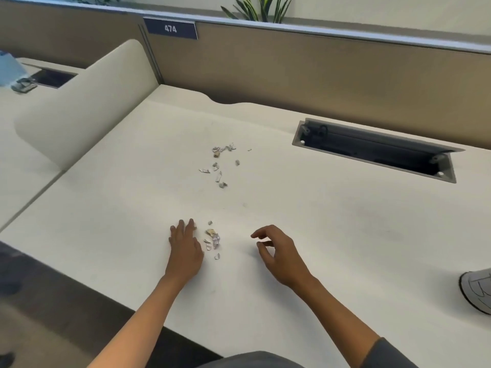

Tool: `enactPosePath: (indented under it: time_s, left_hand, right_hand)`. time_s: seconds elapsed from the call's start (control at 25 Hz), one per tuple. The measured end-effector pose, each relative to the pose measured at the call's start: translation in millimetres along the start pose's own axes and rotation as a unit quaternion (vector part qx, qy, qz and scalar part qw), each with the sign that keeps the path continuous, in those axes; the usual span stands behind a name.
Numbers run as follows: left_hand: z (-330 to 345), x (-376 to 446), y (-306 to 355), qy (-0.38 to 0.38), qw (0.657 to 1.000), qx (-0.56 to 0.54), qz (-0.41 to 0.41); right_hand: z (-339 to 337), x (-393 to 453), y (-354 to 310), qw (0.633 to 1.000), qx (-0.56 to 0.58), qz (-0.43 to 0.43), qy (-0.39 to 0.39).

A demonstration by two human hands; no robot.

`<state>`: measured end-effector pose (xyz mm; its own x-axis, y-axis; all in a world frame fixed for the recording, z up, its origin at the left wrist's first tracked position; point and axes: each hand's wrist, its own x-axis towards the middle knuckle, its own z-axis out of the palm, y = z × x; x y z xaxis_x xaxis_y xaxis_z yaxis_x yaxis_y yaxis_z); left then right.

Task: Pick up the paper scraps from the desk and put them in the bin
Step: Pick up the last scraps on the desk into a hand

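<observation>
Scraps (212, 240) lie between open, empty hands — left (184, 251), right (279, 252) — bin out of view.

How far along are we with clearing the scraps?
Nothing looks binned, and no bin is in view. The left hand lies flat on the desk beside the near scraps; the right hand hovers open, holding nothing. The far scraps lie untouched.
</observation>
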<state>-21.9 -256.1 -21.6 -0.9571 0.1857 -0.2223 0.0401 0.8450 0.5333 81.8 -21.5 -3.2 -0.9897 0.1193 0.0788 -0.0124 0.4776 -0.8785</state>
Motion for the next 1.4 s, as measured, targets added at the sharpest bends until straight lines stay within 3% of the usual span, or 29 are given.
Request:
enactPosePath:
  time_s: [0.36,0.88,1.2,1.4]
  left_hand:
    - [-16.0,-12.3,-11.7,-0.079,0.995,0.036,0.052]
    - [-20.7,-20.8,-21.8,-0.018,0.999,0.008,0.05]
    - [-13.0,-21.2,-14.4,0.054,0.998,0.03,0.019]
    - [-10.9,-20.5,-10.5,0.058,0.997,0.047,0.01]
  right_hand:
    - [48.5,50.8,-17.0,0.982,-0.108,-0.04,-0.149]
    - [78.2,65.3,-21.9,0.918,-0.237,-0.084,-0.308]
    - [64.2,33.5,-21.0,0.907,-0.268,-0.182,-0.267]
    - [57.4,18.4,-13.4,0.914,-0.29,-0.149,-0.242]
